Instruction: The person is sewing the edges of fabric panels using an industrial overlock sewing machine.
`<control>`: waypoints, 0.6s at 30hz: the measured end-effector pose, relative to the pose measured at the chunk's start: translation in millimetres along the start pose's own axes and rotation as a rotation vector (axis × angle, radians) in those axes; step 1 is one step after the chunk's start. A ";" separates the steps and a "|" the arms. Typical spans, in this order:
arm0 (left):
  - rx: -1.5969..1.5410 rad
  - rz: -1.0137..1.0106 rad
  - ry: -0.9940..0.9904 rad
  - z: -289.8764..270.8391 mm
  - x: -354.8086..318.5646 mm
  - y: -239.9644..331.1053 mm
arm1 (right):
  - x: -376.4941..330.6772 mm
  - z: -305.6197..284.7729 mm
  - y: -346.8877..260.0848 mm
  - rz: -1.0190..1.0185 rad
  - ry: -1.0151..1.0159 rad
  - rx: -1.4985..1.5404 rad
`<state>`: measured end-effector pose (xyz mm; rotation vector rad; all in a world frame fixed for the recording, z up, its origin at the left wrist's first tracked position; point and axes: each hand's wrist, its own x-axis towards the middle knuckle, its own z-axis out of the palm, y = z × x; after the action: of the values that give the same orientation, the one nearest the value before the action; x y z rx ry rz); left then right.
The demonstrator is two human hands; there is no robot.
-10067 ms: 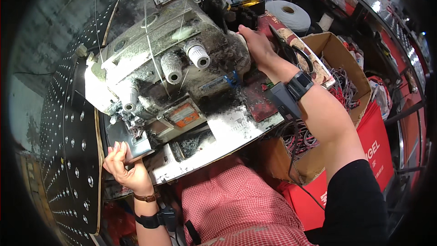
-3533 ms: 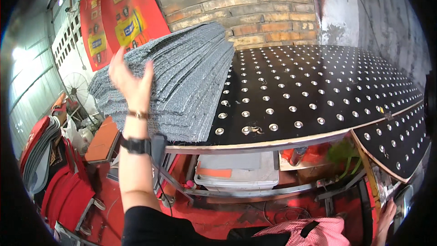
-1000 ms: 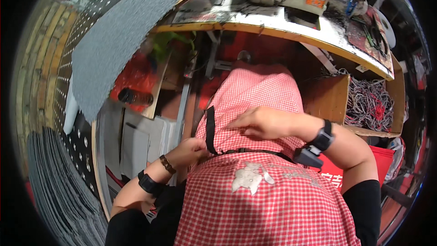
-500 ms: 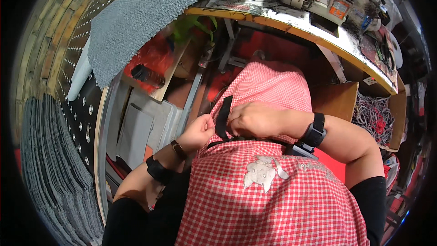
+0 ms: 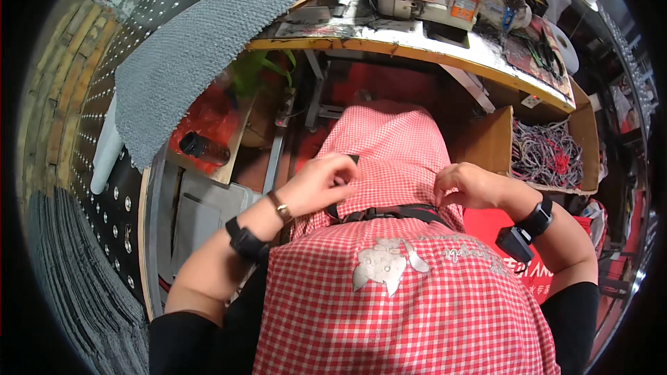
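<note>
Head view: we're looking down over the sewing table (image 5: 410, 57) at far side, grey textile panel (image 5: 208, 59) draping over the studded board (image 5: 191, 0) at left. Table's front edge is curving past our lap; carton (image 5: 486, 146) is standing close at right. Black waist strap (image 5: 403, 212) is crossing our checked apron (image 5: 431, 298). Left hand (image 5: 324, 179) is curling by its left end, right hand (image 5: 471, 184) bending fingers near its right; can't tell if either's pinching. Versus half a second ago, hands are sitting apart.
</note>
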<state>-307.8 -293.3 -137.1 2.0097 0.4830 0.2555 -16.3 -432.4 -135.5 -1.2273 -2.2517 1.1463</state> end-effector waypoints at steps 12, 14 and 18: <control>0.213 -0.054 -0.540 9.6 19.6 -8.1 | 65.8 25.7 -53.7 0.098 -0.269 -0.056; 0.504 -0.016 -0.543 7.1 15.6 -13.5 | 69.8 29.4 -51.3 0.127 -0.304 -0.113; 0.651 0.169 0.026 -1.4 24.3 -9.3 | 78.6 50.8 -36.5 -0.059 -0.110 0.005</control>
<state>-288.6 -277.7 -145.3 2.6923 0.4476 0.2472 -112.3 -404.6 -145.3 -1.1138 -2.3462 1.2239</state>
